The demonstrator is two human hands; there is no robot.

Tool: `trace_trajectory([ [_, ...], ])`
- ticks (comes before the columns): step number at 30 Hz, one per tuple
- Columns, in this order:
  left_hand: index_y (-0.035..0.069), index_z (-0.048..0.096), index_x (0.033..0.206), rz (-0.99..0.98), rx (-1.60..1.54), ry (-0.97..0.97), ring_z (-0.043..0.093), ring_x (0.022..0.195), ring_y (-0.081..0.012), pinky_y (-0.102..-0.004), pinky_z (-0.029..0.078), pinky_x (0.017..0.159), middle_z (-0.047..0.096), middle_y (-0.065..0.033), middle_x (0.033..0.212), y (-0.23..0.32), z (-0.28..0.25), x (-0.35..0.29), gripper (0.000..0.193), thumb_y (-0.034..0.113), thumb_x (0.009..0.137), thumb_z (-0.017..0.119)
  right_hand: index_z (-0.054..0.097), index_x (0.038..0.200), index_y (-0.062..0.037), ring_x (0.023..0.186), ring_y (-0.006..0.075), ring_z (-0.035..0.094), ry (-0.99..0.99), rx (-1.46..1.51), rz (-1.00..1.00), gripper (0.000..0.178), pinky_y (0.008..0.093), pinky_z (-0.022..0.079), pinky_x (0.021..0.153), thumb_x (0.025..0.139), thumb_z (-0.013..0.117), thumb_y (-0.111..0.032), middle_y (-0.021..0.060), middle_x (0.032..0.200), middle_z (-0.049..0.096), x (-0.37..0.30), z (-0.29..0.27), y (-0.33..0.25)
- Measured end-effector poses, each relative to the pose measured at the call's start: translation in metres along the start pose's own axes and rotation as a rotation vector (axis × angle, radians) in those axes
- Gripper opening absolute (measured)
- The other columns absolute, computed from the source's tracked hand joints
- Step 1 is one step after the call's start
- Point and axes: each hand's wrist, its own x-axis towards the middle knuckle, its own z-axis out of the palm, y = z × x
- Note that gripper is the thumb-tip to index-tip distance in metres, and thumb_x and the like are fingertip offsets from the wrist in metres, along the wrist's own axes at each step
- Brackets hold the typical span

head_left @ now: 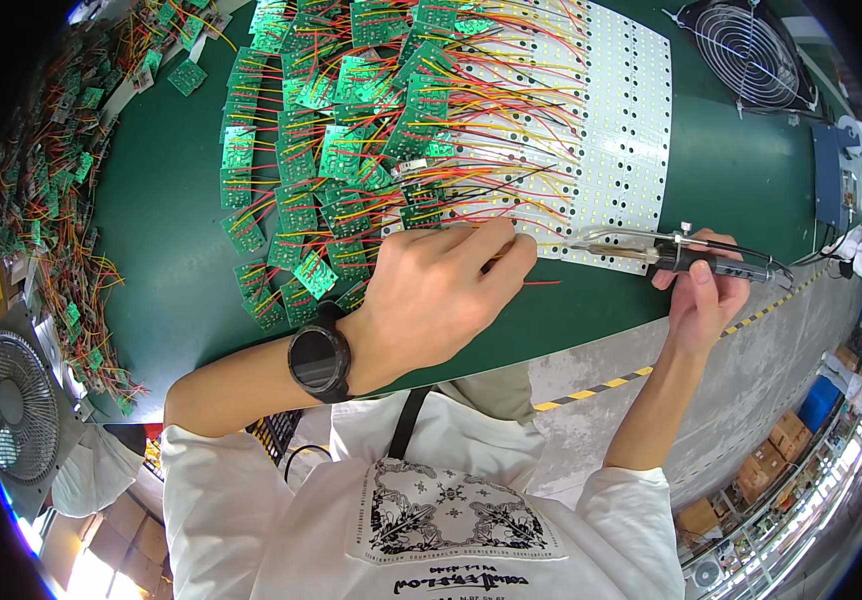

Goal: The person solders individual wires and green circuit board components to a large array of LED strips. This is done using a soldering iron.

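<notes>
My right hand (703,295) grips a black-handled soldering iron (721,264) with a thin metal feed tube along it. Its tip points left, over the lower edge of the white LED panel (623,130). My left hand (441,290) is closed in a pinch near that edge, beside the tip. A yellow wire and a red wire (543,283) stick out by its fingers, and the fingers hide the exact grip. Rows of green circuit boards (296,205) lie left of the panel, their red, yellow and black wires (521,120) running across onto it.
A large heap of wired circuit boards (61,200) covers the far left of the green table (166,270). A round-grilled fan (751,55) stands at the back right, near a blue device (831,175). Another fan (16,400) is at the lower left.
</notes>
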Motion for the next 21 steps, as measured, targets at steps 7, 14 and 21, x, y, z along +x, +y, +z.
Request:
trace_trajectory([
  [7,0.006,0.063,0.087,-0.011,-0.002,-0.053,0.057,0.052,-0.0166,-0.0299,0.043,0.042,0.054,-0.0038,0.075,0.001,-0.003,0.0,0.015,0.007,0.073,0.069,0.055,0.103,0.0106,0.052,0.0217,0.058,0.077,0.016,0.006,0.025,0.0314,0.048,0.045,0.085,0.06,-0.005,0.018,0.086,0.061,0.001,-0.002,-0.002],
  [14,0.007,0.063,0.086,-0.045,-0.157,-0.178,0.058,0.054,-0.0184,-0.0327,0.045,0.044,0.054,-0.0045,0.089,0.005,-0.024,0.015,0.014,0.017,0.079,0.07,0.055,0.105,0.0105,0.053,0.0211,0.058,0.152,0.053,0.024,0.023,0.0317,0.048,0.048,0.086,0.058,-0.003,0.0176,0.084,0.062,0.0,0.001,-0.002],
  [21,0.007,0.063,0.083,0.121,-0.239,-0.154,0.058,0.056,-0.0194,-0.033,0.046,0.046,0.054,-0.0048,0.089,-0.001,-0.023,0.016,0.011,0.016,0.08,0.068,0.056,0.104,0.0097,0.051,0.0213,0.057,0.111,0.061,0.028,0.023,0.0311,0.046,0.046,0.086,0.059,-0.004,0.0169,0.08,0.063,0.0,-0.002,-0.001],
])
